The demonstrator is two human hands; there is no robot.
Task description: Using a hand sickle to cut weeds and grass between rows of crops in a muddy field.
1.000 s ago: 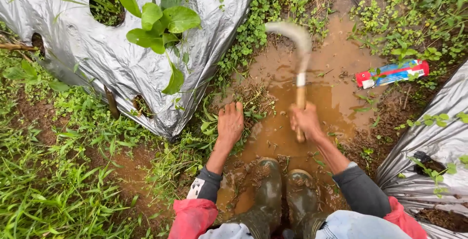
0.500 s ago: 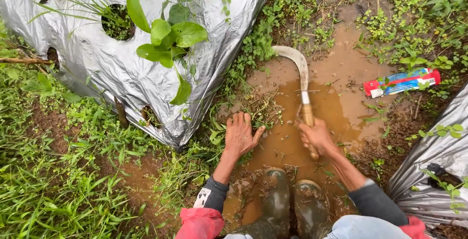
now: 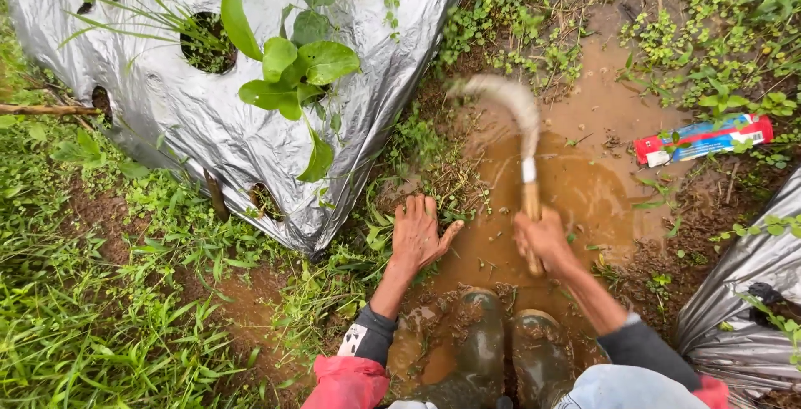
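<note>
The sickle (image 3: 521,138), with its curved blade and wooden handle, is held over the muddy puddle (image 3: 584,200) in the furrow, just right of the silver mulch sheet (image 3: 167,125) that covers the raised bed. On the left, the leafy seedling (image 3: 296,71) is seen growing through a hole in that sheet, with grass (image 3: 75,317) below it. The left hand (image 3: 421,234) is laid open near the weeds (image 3: 434,167) at the sheet's edge, fingers together and thumb out, where half a second ago the fingers were spread. The right hand (image 3: 542,240) is wrapped tight around the handle; the blade is now blurred and tipped further left than before. A red and blue wrapper (image 3: 705,138) lies at the right. The rubber boots (image 3: 509,350) are cut off by the lower edge, and the blade's edge cannot be made out.
</note>
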